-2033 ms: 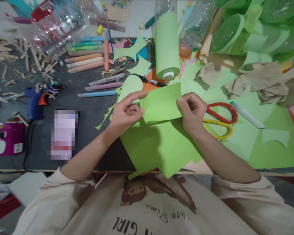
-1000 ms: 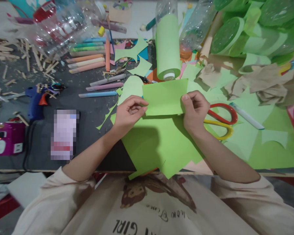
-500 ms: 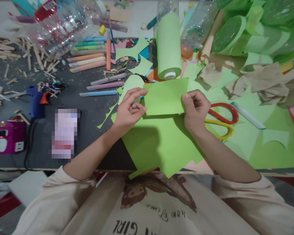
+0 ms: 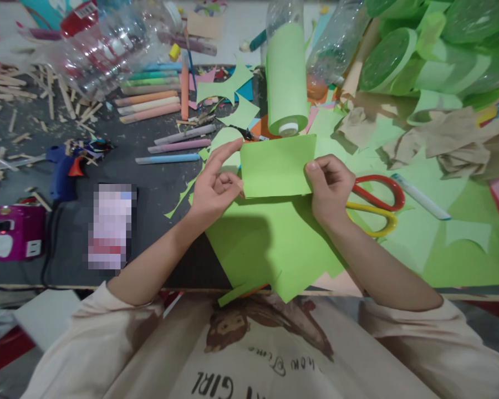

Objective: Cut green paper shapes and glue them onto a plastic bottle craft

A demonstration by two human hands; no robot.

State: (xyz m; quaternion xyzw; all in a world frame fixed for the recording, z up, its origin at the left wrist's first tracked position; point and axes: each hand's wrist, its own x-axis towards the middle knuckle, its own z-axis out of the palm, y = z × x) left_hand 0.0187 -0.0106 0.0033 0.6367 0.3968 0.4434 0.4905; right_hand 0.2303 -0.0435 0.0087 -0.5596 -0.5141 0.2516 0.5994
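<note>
A folded-looking rectangle of bright green paper (image 4: 276, 167) is held up between my hands, above a larger green sheet (image 4: 249, 244). My right hand (image 4: 330, 185) pinches its right edge, thumb on the front and fingers curled behind. At the left edge, my left hand (image 4: 218, 180) has its index finger at the upper corner and its thumb near the lower one, gripping the paper lightly. Scissors with one red and one yellow handle loop (image 4: 388, 191) lie just right of my right hand, their blades hidden. Beyond the paper lies a bottle wrapped in pale green paper (image 4: 286, 77), white cap towards me.
On the left are a phone (image 4: 110, 227), a blue glue gun (image 4: 62, 172), a purple power block (image 4: 16, 233) and several markers (image 4: 149, 105). Crumpled brown paper (image 4: 436, 133), green-covered bottles (image 4: 436, 61) and paper scraps fill the right. Clear plastic bottles (image 4: 108, 55) lie at the back left.
The green paper has moved slightly right and been levelled over two seconds. My left fingers shifted along its left edge, the index finger now stretched to the upper corner. My right hand keeps its pinch.
</note>
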